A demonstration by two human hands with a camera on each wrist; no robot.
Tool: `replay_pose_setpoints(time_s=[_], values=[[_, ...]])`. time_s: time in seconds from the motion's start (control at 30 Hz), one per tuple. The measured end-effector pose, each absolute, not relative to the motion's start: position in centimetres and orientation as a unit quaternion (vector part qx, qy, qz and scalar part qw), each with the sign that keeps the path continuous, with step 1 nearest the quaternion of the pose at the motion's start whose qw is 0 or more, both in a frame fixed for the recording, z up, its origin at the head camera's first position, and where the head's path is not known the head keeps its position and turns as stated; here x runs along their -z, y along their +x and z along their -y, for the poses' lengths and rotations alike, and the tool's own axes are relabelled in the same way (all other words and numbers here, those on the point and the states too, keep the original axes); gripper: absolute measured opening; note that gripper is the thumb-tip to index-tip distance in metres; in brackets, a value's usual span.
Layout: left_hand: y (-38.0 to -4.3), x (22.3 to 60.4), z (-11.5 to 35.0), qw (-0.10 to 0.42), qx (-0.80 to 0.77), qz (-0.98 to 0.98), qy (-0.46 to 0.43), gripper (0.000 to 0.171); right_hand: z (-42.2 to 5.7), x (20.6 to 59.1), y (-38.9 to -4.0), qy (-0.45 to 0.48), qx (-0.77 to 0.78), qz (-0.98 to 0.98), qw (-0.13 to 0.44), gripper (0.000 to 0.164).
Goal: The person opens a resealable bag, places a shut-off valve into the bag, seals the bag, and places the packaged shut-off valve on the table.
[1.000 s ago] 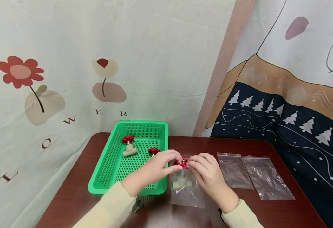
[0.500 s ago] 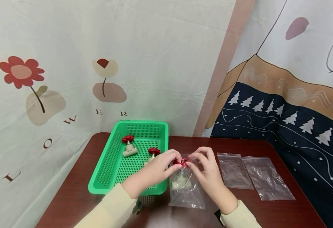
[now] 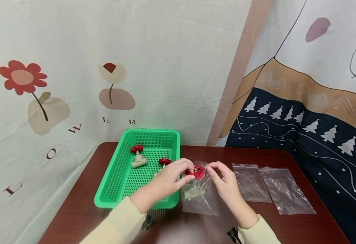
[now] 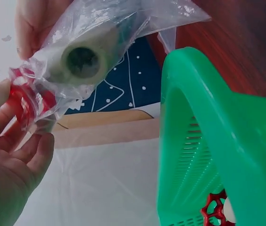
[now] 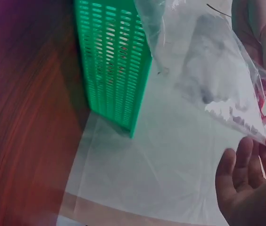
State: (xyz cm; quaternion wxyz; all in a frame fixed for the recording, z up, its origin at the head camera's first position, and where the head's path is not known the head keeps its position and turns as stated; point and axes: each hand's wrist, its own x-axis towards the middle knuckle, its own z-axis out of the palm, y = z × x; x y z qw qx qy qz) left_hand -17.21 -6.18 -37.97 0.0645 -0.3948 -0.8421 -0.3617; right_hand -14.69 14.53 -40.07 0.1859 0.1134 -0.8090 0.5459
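A pale stop valve [image 3: 191, 191] with a red handwheel [image 3: 200, 173] sits in a clear plastic bag [image 3: 206, 205] in front of me. My left hand [image 3: 169, 178] grips the handwheel at its left side, together with the bag's film. With thumb and fingertips, my right hand [image 3: 226, 183] pinches the bag's edge just right of the wheel. The valve's round pipe opening [image 4: 82, 62] shows through the film in the left wrist view. In the right wrist view my right hand [image 5: 248, 183] holds a corner of the bag [image 5: 213, 56].
A green basket [image 3: 100, 193] stands at the left, holding a valve [image 3: 139, 161] and a second one [image 3: 164, 161] partly behind my left hand. Two flat clear bags, one nearer [image 3: 249, 183] and one farther right [image 3: 286, 191], lie on the brown table [image 3: 80, 217].
My right hand has moved from the handwheel to the bag's edge beside it, and the wheel now tilts more into view. My left hand has kept its grip.
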Motion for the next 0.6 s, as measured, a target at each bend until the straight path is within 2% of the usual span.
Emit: replay_pose_setpoints(time_s=[0.23,0.4,0.6], values=[[-17.3,37.7,6.0,0.078,0.319,0.84,-0.432,0.014,-13.4,37.6,-13.3,0.145,-0.527,0.802,0.24,0.006],[-17.4,37.8,5.9,0.08,0.311,0.847,-0.425,0.014,-13.5,37.7,-13.4,0.171,-0.533,0.783,0.27,0.007],[-17.4,37.9,5.8,0.103,0.29,0.842,-0.444,0.015,-13.4,37.6,-13.2,0.194,-0.537,0.776,0.268,0.009]])
